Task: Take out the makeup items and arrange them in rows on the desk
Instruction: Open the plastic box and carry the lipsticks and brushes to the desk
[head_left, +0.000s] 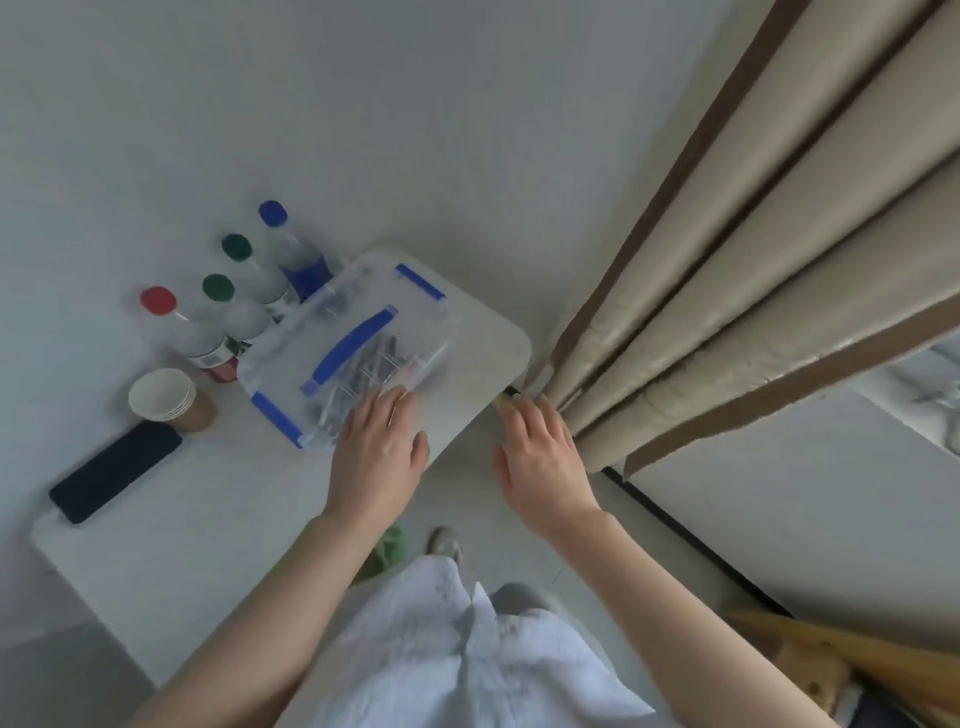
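Head view: clear plastic box (358, 343), lid on with blue handle (350, 349) and blue latches, sits at the right end of the white desk (171, 519); makeup items inside are dimly visible. Left hand (376, 457) lies flat, fingers straight, fingertips touching the box's near edge. Right hand (540, 457) hovers off the desk edge beside the curtain (727, 291), fingers extended, holding nothing. Capped bottles (244, 296), paper cups (169, 400) and a phone (117, 470) stand left of the box.

The box (358, 332) is clear glossy plastic with blue plastic handle. Beside the box, paper cups (169, 400) look matt, and the phone (117, 470) is smooth. The curtain (727, 291) is cloth.
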